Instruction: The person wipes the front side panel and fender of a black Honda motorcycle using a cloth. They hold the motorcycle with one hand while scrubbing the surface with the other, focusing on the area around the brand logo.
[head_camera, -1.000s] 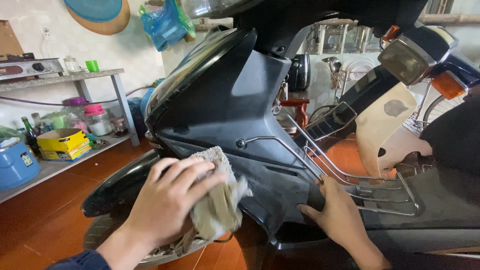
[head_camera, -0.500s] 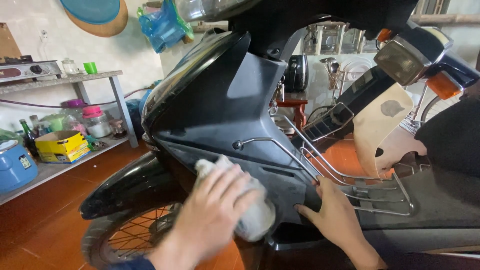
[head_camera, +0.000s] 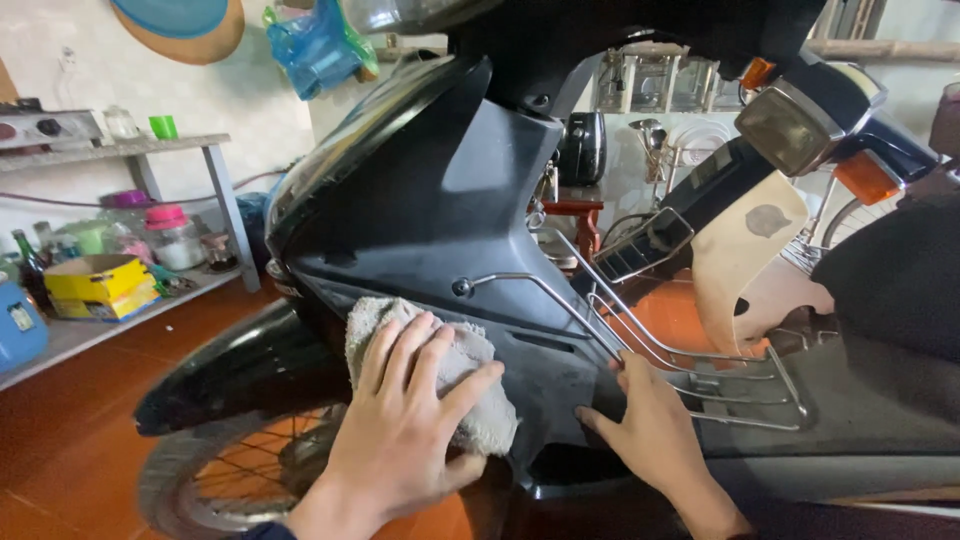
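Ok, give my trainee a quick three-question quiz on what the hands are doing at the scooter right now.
1. True or false: the left hand presses a grey rag against the scooter's dark front panel.
2. What does the right hand rest beside? A) wire rack B) yellow box C) front wheel
3. Fill in: the rag lies just above the front ____.

Key: 1 true; 2 A; 3 wheel.

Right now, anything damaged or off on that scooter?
Mostly fine. One oddity: the tan leg shield has a dark grey blotch near its top, either a stain or worn paint; I cannot tell which. The left hand presses a grey rag on the dark front panel; the right hand braces beside it.
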